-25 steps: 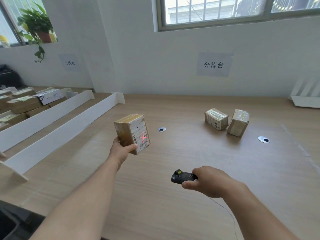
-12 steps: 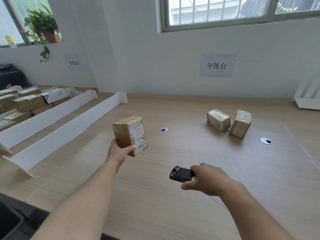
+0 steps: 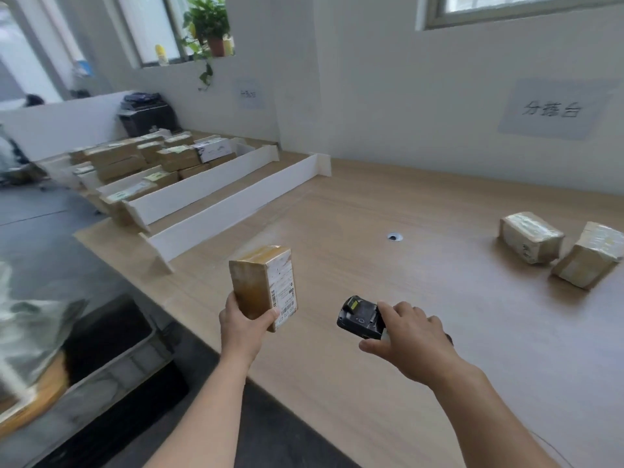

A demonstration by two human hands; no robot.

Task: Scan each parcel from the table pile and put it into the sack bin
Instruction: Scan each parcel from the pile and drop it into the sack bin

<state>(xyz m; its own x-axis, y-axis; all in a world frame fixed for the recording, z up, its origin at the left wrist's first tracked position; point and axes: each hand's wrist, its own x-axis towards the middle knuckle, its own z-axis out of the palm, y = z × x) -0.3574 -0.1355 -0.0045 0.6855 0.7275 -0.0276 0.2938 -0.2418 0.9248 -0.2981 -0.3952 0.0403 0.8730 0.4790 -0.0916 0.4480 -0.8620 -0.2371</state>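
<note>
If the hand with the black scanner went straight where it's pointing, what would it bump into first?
Probably the parcel held by the left hand; the right hand and its scanner aim roughly at it, though depth is unclear.

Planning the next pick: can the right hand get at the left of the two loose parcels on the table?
Probably not to grasp: the right hand grips the scanner, so its fingers are taken. Only bare table lies between it and that parcel.

- our left hand (image 3: 241, 327) holds a parcel (image 3: 263, 285) over the table (image 3: 371, 204).
- right of it, our right hand (image 3: 410, 342) holds the scanner (image 3: 361, 317).
- far right lie a second parcel (image 3: 530, 236) and, beside it, a third parcel (image 3: 589, 261).
- the bin (image 3: 131, 351) stands left, below the table.
</note>
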